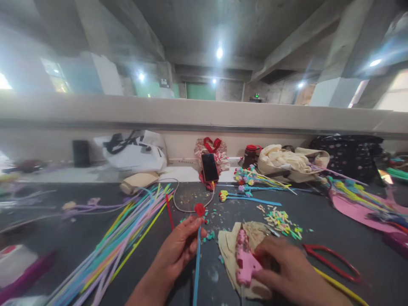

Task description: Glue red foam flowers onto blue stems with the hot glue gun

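- Left hand [178, 248] closed, pinching blue fuzzy stem [197, 272] just under its round red head [199, 209]; near centre, roughly upright.
- Stem likely light, soft, bendable; head crushable. Best pinched below head.
- Right hand [291, 270] half-curled at pink plastic glue gun [245, 265], near right, on beige cloth [227, 255]; grip unclear. Gun probably stiff, heavier; hold by handle.
- Count: one held stem, one head, one gun, one cloth.

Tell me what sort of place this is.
Probably a small craft workshop: a bundle of coloured stems, a pink glue gun and small cut pieces lie on a dark worktable, under a bare concrete ceiling.
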`<action>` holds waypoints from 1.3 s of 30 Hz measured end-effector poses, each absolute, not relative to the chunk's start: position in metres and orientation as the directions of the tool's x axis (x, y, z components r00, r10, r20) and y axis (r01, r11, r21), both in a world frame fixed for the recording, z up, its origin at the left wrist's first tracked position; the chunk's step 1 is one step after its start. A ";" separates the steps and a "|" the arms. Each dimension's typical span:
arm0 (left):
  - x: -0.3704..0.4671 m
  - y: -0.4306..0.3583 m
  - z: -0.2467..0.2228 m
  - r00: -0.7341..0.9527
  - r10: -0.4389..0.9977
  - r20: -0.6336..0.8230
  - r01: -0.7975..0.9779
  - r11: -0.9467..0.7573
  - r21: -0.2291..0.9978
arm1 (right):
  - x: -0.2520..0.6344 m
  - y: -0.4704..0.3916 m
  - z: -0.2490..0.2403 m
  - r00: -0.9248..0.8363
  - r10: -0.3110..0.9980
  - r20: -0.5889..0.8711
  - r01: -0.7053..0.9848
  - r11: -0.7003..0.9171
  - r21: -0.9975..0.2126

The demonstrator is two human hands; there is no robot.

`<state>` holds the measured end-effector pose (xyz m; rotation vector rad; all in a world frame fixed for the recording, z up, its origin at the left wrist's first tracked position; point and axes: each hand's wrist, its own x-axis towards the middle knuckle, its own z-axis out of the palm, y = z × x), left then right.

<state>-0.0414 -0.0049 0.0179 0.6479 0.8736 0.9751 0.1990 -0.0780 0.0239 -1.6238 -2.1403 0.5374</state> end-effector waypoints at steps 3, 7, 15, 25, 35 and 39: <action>-0.028 -0.011 0.014 0.329 0.897 -0.296 -0.278 0.392 0.877 | 0.198 -0.088 0.014 -0.261 0.963 0.071 0.842 0.263 -0.470; -0.003 -0.017 0.005 0.354 0.906 -0.234 -0.086 0.281 0.956 | 0.197 -0.082 0.005 -0.271 0.959 0.079 0.859 0.278 -0.430; 0.014 -0.012 -0.015 0.334 0.916 -0.223 0.234 0.149 0.961 | 0.210 -0.073 0.006 -0.257 0.960 0.110 0.685 0.261 -0.680; 0.016 -0.016 -0.010 0.298 0.931 -0.210 0.273 0.128 0.953 | 0.246 -0.064 0.003 0.047 0.998 0.037 -0.245 0.048 -0.968; -0.007 0.001 0.001 0.202 0.973 -0.115 -0.227 0.161 0.961 | 0.199 -0.043 0.032 -0.066 0.997 0.050 -0.222 0.034 -0.974; -0.024 0.007 0.005 0.191 0.958 -0.213 -0.408 0.275 0.871 | 0.171 -0.031 0.033 -0.079 0.996 0.050 -0.063 0.045 -0.997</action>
